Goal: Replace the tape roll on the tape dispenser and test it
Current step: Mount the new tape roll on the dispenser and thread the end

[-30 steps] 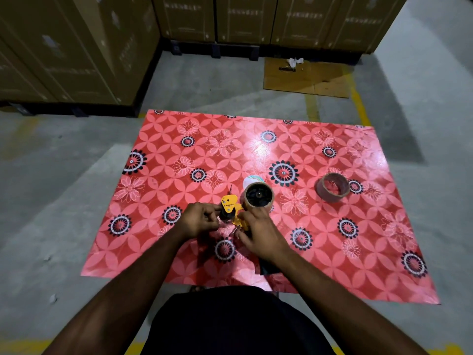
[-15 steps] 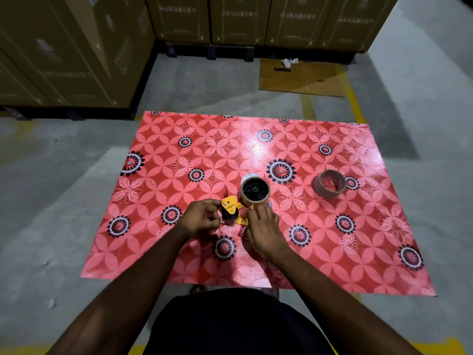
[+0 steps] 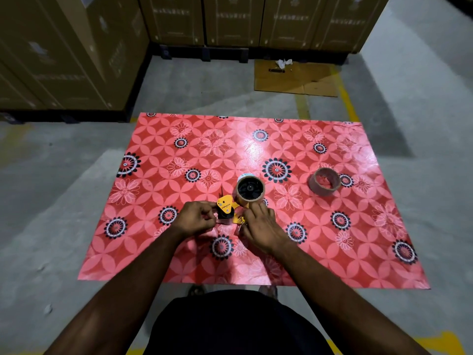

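A yellow and black tape dispenser point(image 3: 225, 207) lies on the red flowered mat point(image 3: 256, 149) in front of me. A brown tape roll point(image 3: 249, 190) sits on its wheel at the far end. My left hand point(image 3: 195, 217) pinches the dispenser's front end, fingers closed on it beside the roller. My right hand point(image 3: 261, 225) rests over the handle side, fingertips touching the base of the roll. A bare cardboard tape core point(image 3: 324, 181) lies apart on the mat to the right.
The mat lies on a grey concrete floor. Stacked cardboard boxes point(image 3: 64, 52) on pallets stand at the left and back. A flat cardboard sheet point(image 3: 294, 78) with scraps lies beyond the mat. Yellow floor lines run at the right.
Both hands stay on the dispenser. My right hand has slid slightly forward toward the roll, and the head view has shifted a little.
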Action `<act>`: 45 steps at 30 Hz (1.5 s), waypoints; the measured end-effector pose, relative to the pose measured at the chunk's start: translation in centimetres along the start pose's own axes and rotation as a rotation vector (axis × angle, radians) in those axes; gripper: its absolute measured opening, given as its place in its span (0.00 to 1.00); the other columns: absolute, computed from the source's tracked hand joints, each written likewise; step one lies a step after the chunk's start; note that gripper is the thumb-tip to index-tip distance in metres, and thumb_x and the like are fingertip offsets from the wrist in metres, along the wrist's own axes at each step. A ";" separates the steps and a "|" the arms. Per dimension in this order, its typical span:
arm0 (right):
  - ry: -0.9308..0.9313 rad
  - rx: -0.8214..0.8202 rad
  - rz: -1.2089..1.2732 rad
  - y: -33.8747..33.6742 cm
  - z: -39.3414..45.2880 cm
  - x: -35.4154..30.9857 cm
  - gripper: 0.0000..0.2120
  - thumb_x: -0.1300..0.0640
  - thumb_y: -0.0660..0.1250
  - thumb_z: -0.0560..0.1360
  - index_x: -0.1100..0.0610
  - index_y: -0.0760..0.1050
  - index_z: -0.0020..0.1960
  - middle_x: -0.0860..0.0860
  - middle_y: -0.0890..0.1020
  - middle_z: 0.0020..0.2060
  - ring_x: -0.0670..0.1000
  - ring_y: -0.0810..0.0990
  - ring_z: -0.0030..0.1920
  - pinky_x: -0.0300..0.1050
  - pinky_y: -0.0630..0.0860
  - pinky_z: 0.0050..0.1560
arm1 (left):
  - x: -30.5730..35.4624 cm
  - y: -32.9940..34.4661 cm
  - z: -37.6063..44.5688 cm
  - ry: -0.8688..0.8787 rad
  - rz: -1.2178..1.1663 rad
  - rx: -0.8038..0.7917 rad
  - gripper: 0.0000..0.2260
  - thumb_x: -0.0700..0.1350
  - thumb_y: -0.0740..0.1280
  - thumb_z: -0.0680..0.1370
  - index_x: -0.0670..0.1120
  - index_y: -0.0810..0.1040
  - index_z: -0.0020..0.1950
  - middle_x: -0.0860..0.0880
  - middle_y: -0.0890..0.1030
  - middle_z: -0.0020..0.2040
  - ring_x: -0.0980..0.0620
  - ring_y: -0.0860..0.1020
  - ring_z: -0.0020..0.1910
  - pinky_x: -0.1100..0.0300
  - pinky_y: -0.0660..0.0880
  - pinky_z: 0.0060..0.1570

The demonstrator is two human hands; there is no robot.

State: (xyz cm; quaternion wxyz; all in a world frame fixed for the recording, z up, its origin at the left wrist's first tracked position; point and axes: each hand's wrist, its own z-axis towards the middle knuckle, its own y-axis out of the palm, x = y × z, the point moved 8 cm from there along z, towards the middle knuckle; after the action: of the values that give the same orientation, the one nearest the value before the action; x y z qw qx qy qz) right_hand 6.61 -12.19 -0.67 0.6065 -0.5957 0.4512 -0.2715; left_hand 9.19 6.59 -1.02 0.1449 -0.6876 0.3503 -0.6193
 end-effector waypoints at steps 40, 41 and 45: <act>0.471 -0.105 0.617 1.8 -2.4 7.9 0.30 0.37 0.79 0.63 0.53 0.72 0.53 0.46 0.79 0.45 0.42 0.76 0.42 0.39 0.69 0.36 | -2.8 -0.7 -1.1 -0.202 -0.121 -0.023 0.07 0.42 0.78 0.70 0.48 0.84 0.46 0.51 0.85 0.37 0.60 0.81 0.32 0.67 0.75 0.32; 0.492 -0.115 0.627 1.9 -2.3 8.1 0.28 0.37 0.79 0.64 0.53 0.72 0.51 0.46 0.80 0.44 0.44 0.77 0.42 0.39 0.69 0.36 | -3.1 -0.2 -1.3 -0.264 -0.212 -0.035 0.05 0.41 0.76 0.72 0.44 0.83 0.46 0.47 0.85 0.35 0.55 0.81 0.29 0.63 0.74 0.28; 0.599 -0.279 0.791 3.6 -2.5 8.5 0.21 0.37 0.78 0.66 0.56 0.79 0.38 0.48 0.81 0.32 0.47 0.78 0.33 0.41 0.70 0.33 | -3.3 3.1 -2.3 -0.441 -0.463 -0.178 0.03 0.38 0.67 0.79 0.39 0.77 0.50 0.35 0.84 0.43 0.42 0.82 0.35 0.62 0.74 0.26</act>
State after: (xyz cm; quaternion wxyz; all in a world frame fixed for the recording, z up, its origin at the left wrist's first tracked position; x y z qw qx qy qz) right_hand 7.45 -20.22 -5.71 0.4218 -0.3510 0.8277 -0.1172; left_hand 6.07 7.08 -5.03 0.0121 -0.8765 0.1974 -0.4390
